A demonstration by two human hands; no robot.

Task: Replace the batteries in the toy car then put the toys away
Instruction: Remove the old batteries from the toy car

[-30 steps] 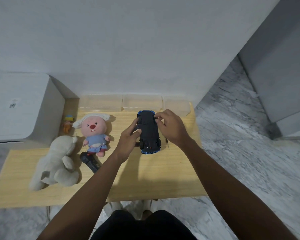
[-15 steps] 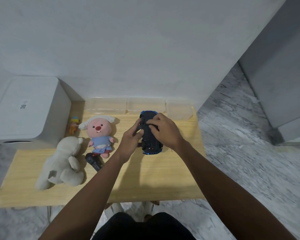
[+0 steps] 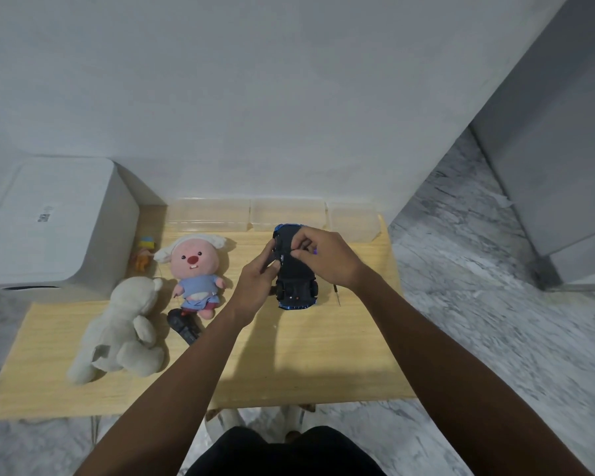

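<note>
A blue toy car is turned upside down over the wooden table, its black underside facing up. My left hand grips its left side, thumb on the underside. My right hand curls over the car's far half, fingertips pinching at the underside; a small purple bit shows by its fingers. A thin screwdriver lies on the table just right of the car. A dark remote control lies left of my left forearm.
A pink plush doll, a grey plush bear and a small orange figure lie on the table's left. Three clear plastic tubs line the back edge. A white box stands at far left.
My right hand slid from the car's far right corner onto its underside and now pinches there. My left thumb moved onto the underside. The camera view shifted slightly.
</note>
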